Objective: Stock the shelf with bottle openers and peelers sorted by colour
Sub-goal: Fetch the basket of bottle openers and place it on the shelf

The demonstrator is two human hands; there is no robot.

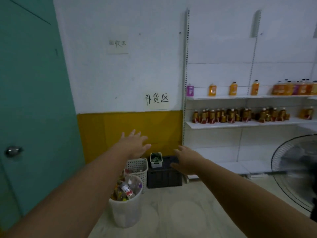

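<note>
white tub [156, 159] of dark stock sits atop a black crate [163, 176]; both empty hands, left [135, 145] and right [186, 160], spread apart, reaching to collect it.

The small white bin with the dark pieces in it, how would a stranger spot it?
Find the yellow wall band left of the shelf. Below it a black crate sits on the floor. The small white bin stands on top, the only container raised off the floor.

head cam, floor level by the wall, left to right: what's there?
Teal door → clear bin of bottles → white perforated basket → black crate with a small white tub on top → shelf unit → fan.
</note>
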